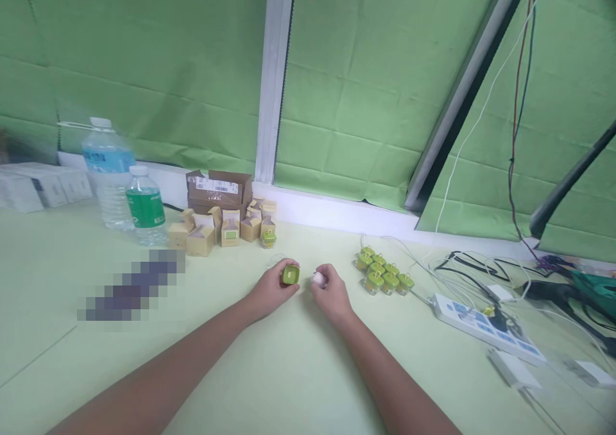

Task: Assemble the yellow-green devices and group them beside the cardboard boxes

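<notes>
Here, at far left of the table, white boxes stand by the wall, then a tall water bottle and a shorter green-labelled bottle, both upright. Next come small tan cartons clustered before a brown carton.

The left hand rests on the table at centre. Its grip is pinched on a green piece, which sits at the fingertips, beyond the palm. The piece's squarish recessed face is turned up toward the camera; its long axis cannot be told.

Just to its right, the right hand rests on the table, its grip closed round a small white piece at the fingertips. That piece is near the green one; contact cannot be told, nor its orientation.

Further right stands a tight cluster of green-lidded jars, then a white power strip lying among cables.
</notes>
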`<move>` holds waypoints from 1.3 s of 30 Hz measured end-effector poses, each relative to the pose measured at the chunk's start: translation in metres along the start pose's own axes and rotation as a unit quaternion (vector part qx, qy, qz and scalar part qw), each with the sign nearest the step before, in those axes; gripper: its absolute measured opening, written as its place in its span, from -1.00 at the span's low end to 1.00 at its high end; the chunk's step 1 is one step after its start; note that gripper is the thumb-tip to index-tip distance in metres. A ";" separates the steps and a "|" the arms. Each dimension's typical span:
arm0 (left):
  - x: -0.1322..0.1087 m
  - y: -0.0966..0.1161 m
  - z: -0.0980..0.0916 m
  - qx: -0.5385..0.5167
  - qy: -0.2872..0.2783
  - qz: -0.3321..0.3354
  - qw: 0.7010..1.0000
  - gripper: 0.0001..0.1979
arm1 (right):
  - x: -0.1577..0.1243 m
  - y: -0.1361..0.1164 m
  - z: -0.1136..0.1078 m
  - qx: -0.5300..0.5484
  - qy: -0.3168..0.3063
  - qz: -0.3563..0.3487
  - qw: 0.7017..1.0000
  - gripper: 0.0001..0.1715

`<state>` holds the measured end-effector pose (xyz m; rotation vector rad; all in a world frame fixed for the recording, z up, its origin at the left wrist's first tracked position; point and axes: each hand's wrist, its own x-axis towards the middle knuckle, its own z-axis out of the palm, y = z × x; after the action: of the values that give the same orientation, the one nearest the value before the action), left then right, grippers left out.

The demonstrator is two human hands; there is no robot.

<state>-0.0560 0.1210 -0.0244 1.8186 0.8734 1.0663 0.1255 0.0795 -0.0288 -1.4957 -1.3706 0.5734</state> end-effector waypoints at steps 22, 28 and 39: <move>0.000 0.018 0.001 -0.258 -0.025 -0.113 0.959 -0.49 | -0.021 -0.029 0.007 0.054 -0.026 -0.124 0.990 -0.78; 0.001 0.019 -0.003 -0.240 0.002 -0.117 0.964 -0.54 | -0.015 -0.029 0.000 0.080 0.001 -0.081 0.993 -0.79; 0.004 0.012 -0.004 -0.179 -0.046 -0.123 0.975 -0.69 | -0.014 -0.033 -0.008 0.072 -0.030 -0.077 0.994 -0.81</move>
<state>-0.0561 0.1203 -0.0113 1.4088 0.7716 0.9078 0.1132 0.0601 -0.0002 -1.2542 -1.4450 0.6114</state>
